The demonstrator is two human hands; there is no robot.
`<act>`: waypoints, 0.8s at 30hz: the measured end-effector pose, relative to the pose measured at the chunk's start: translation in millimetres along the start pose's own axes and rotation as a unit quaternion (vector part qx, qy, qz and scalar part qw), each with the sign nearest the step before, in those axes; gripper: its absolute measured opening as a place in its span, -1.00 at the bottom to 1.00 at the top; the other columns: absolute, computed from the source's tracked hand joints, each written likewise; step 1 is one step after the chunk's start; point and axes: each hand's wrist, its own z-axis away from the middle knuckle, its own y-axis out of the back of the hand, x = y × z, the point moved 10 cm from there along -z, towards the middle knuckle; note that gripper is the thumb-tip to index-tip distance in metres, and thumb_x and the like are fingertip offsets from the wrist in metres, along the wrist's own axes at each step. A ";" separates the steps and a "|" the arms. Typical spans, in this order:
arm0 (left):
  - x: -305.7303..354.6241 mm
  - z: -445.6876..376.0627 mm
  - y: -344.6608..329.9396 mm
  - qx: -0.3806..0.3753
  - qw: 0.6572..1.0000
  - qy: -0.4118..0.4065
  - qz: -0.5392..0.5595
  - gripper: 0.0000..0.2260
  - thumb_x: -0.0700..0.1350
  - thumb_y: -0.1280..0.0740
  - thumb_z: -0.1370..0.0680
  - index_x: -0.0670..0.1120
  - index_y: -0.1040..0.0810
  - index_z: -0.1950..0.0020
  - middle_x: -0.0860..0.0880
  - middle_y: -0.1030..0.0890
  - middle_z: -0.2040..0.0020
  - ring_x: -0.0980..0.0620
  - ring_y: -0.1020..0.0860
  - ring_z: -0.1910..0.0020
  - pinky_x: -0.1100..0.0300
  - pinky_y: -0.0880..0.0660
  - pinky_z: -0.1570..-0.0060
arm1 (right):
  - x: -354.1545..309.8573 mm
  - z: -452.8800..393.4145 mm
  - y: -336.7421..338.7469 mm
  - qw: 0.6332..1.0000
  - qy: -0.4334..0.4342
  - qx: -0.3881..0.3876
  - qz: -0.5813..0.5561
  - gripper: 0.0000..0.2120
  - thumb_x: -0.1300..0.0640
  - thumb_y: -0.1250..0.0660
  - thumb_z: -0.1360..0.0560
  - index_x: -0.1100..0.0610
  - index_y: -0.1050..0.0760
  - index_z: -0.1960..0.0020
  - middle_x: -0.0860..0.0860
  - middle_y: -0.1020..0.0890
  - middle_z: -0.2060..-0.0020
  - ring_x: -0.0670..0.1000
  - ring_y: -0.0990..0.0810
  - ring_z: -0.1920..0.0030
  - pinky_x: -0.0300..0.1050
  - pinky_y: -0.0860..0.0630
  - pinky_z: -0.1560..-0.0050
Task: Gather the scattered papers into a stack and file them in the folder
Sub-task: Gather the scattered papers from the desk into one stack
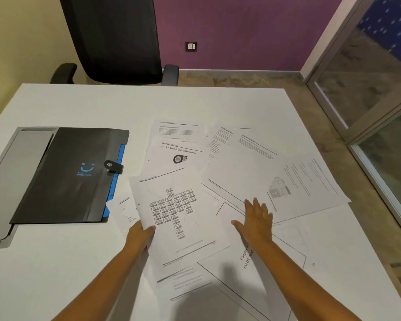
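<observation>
Pinching the chart sheet [171, 212] at its edge, the left hand [140, 235] grips while the right hand [256, 222] lies flat, fingers spread, on the scattered papers [241, 163].

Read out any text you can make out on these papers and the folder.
"2.7 Awards and Achievements": heading on the upper sheet.
"Chapter" and "SWOT": sideways on the sheet under the right hand; the rest is cut off.
Folder: blue words under the smile logo, too blurred.
Other print: too small.

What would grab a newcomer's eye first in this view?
The sprawl of overlapping printed papers across the middle and right of the white table. Next, the closed black folder with its blue smiley logo, lying to their left. The left hand grips the chart sheet; the right hand lies flat.
</observation>
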 end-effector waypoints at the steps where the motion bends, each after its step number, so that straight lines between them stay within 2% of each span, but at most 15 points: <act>1: 0.7 0.5 -0.2 0.000 1.000 0.001 0.001 -0.69 -0.24 -0.24 -0.54 -0.21 -0.42 -0.29 -0.23 -0.51 -0.26 -0.19 -0.51 -0.11 0.04 -0.44 -0.05 | -0.2 -2.1 -0.2 1.000 0.003 0.003 0.006 -0.29 -0.21 -0.21 -0.51 0.03 -0.04 -0.52 0.07 0.00 -0.54 0.16 0.05 -0.53 0.13 0.03 -0.50; 5: 5.0 -0.1 0.0 0.007 1.000 0.002 0.010 -0.69 -0.24 -0.25 -0.54 -0.22 -0.42 -0.29 -0.23 -0.51 -0.26 -0.15 -0.50 -0.07 0.03 -0.44 -0.04 | -6.0 -4.0 10.4 0.998 0.009 0.057 0.019 -0.41 -0.25 -0.25 -0.46 0.03 -0.30 -0.37 0.04 -0.30 -0.41 0.10 -0.22 -0.41 0.04 -0.18 -0.39; 9: 4.7 -0.8 0.3 0.005 1.000 0.004 0.020 -0.69 -0.24 -0.26 -0.53 -0.21 -0.43 -0.28 -0.23 -0.52 -0.24 -0.18 -0.51 -0.08 -0.01 -0.46 -0.06 | -3.7 0.5 17.6 0.996 -0.022 0.086 0.016 -0.33 -0.36 -0.25 -0.38 0.07 -0.35 -0.29 0.02 -0.42 -0.25 0.07 -0.35 -0.28 -0.02 -0.28 -0.26; 12: 4.0 -0.8 1.3 0.006 1.000 0.006 0.009 -0.67 -0.24 -0.25 -0.54 -0.21 -0.41 -0.30 -0.24 -0.51 -0.27 -0.22 -0.50 -0.17 -0.07 -0.45 -0.16 | 11.9 3.6 14.6 0.996 -0.050 0.079 0.008 -0.29 -0.34 -0.24 -0.41 0.09 -0.27 -0.37 0.06 -0.36 -0.35 0.10 -0.29 -0.36 0.05 -0.25 -0.33; 14: 4.7 -1.5 2.2 0.006 1.000 0.005 -0.006 -0.65 -0.24 -0.24 -0.55 -0.21 -0.38 -0.33 -0.24 -0.48 -0.30 -0.25 -0.46 -0.24 -0.12 -0.41 -0.25 | 27.1 5.1 13.2 0.995 -0.073 0.074 0.005 -0.30 -0.30 -0.19 -0.46 0.10 -0.18 -0.44 0.09 -0.24 -0.45 0.13 -0.16 -0.46 0.14 -0.14 -0.43; 17: 4.7 -1.8 2.7 0.007 1.000 0.004 -0.015 -0.64 -0.24 -0.24 -0.55 -0.22 -0.37 -0.34 -0.24 -0.48 -0.30 -0.26 -0.45 -0.24 -0.14 -0.40 -0.26 | 50.3 5.9 8.4 0.994 -0.100 0.047 -0.001 -0.25 -0.28 -0.10 -0.51 0.09 0.03 -0.52 0.12 -0.01 -0.54 0.16 0.05 -0.53 0.22 0.06 -0.48; 19: 4.8 -1.2 3.1 0.010 1.000 0.003 -0.017 -0.65 -0.24 -0.24 -0.55 -0.22 -0.37 -0.33 -0.25 -0.48 -0.30 -0.26 -0.45 -0.24 -0.13 -0.40 -0.25 | 60.9 4.3 6.0 0.994 -0.097 0.036 -0.022 -0.22 -0.26 -0.11 -0.52 0.10 0.15 -0.54 0.11 0.08 -0.55 0.14 0.09 -0.54 0.21 0.09 -0.48; 24: 5.0 0.6 2.6 0.013 1.000 0.006 -0.020 -0.66 -0.23 -0.24 -0.54 -0.20 -0.39 -0.32 -0.24 -0.49 -0.28 -0.25 -0.47 -0.22 -0.14 -0.41 -0.24 | 73.4 1.2 10.9 0.992 -0.085 0.051 -0.076 -0.36 -0.09 -0.11 -0.59 0.15 0.06 -0.53 0.11 -0.05 -0.54 0.11 -0.03 -0.54 0.12 -0.05 -0.50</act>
